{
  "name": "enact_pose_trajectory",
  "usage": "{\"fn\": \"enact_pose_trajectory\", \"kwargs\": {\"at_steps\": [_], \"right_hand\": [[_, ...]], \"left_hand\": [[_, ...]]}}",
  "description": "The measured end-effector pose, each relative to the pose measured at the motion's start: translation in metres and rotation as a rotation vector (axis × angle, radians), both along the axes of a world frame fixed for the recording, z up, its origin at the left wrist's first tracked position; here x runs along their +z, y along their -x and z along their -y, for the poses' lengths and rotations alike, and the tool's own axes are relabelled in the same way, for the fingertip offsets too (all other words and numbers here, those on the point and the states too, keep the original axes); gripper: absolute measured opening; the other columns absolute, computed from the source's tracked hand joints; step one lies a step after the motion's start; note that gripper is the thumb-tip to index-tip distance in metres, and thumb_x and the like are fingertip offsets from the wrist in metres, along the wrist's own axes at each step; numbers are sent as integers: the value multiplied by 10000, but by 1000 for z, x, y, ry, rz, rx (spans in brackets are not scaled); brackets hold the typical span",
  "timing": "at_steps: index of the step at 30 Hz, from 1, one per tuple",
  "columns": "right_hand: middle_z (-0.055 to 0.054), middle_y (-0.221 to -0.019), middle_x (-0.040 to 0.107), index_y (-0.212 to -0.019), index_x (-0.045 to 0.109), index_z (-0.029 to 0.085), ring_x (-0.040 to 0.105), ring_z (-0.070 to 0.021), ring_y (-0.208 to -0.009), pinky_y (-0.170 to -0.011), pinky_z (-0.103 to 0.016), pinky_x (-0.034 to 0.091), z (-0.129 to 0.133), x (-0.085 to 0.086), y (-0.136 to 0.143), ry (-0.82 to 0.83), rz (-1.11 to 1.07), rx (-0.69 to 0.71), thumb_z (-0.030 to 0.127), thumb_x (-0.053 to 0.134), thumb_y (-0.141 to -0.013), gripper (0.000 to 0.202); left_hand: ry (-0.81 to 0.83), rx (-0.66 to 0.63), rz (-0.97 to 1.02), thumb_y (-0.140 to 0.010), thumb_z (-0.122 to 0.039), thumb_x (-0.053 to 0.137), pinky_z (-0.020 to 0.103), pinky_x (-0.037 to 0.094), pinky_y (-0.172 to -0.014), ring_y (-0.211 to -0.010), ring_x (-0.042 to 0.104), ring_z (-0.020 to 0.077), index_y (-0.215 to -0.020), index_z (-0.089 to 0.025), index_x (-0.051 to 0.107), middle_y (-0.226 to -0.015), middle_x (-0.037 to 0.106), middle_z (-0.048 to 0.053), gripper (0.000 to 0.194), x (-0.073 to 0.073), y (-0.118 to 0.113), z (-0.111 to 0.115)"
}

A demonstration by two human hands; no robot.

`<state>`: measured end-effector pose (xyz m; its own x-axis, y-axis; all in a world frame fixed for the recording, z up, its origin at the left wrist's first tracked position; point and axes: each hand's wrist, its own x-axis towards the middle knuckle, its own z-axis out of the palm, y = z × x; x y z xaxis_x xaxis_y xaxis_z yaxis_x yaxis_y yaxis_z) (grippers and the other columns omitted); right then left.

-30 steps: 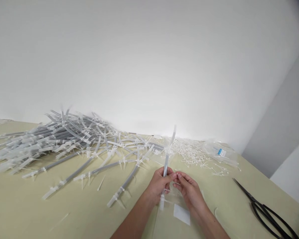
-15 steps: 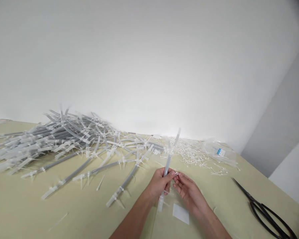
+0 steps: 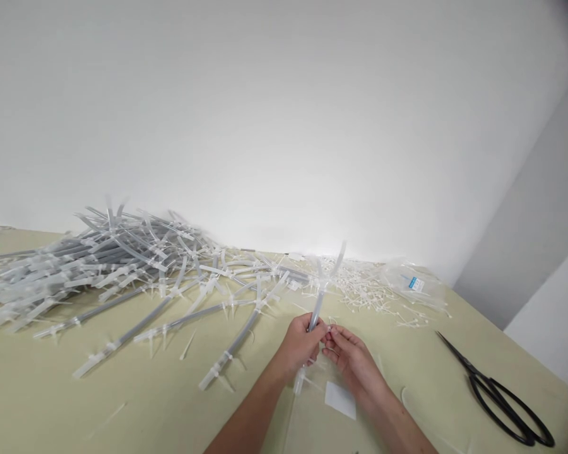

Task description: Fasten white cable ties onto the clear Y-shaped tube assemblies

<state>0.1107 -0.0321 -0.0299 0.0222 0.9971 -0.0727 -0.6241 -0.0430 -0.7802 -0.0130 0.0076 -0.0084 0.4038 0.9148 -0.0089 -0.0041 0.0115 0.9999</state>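
Note:
My left hand is closed around a translucent grey plastic tube, which stands tilted with its forked upper end pointing away from me. The tube's lower end sticks out beneath the hand, with a thin white tie tail beside it. My right hand pinches a small white cable tie right beside the left fingertips; most of that tie is hidden by the fingers. Both hands are over the table, with a white paper slip below them.
Many similar tubes are heaped at the left, several lying singly nearer me. Loose white cable ties spread at the back, by a clear plastic bag with a blue label. Black scissors lie at the right on the yellowish table.
The view has shifted slightly. My hands remain together at the tube, the fingertips a little closer, and the tube's forked end has turned slightly.

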Motion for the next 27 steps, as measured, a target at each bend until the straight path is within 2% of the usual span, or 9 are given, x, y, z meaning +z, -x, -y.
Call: {"fn": "enact_pose_trajectory", "kwargs": {"at_steps": [6, 12, 17, 21, 27], "right_hand": [[-13, -668, 644, -782, 717, 136, 546, -91, -623, -620, -206, 506, 0, 0, 2, 3, 18, -16, 336, 809, -644, 260], [-6, -670, 636, -781, 716, 143, 540, -87, -610, -611, -203, 511, 0, 0, 1, 7, 31, -42, 334, 816, -632, 262], [-7, -672, 636, -790, 716, 141, 539, -91, -625, -619, -203, 511, 0, -1, -1, 0, 50, -54, 332, 809, -647, 256], [-9, -674, 633, -804, 718, 137, 540, -92, -634, -628, -206, 509, 1, 1, -3, -5, 40, -24, 315, 803, -658, 246], [-18, -707, 632, -808, 717, 138, 547, -93, -645, -618, -214, 503, 5, 7, -7, 28, -5, 49, 303, 800, -663, 235]], "left_hand": [[16, 46, -37, -729, -283, 539, 178, 255, -276, -279, 338, 72, -656, -196, 486, -416, 435, -81, 125, -1, -1, 0], [-5, 105, -60, -710, -283, 585, 175, 255, -332, -308, 336, 56, -655, -189, 482, -419, 403, -94, 150, -3, -2, 0], [-45, 110, -65, -725, -281, 601, 176, 271, -404, -357, 345, 45, -655, -177, 496, -438, 431, -87, 164, -6, -1, -3], [-67, 72, -43, -757, -311, 598, 179, 272, -420, -371, 346, 44, -682, -174, 513, -462, 448, -82, 178, -6, 0, -2], [-61, -65, 27, -785, -413, 590, 182, 277, -392, -355, 349, 49, -742, -172, 512, -486, 461, -79, 258, 0, 0, 2]]}}
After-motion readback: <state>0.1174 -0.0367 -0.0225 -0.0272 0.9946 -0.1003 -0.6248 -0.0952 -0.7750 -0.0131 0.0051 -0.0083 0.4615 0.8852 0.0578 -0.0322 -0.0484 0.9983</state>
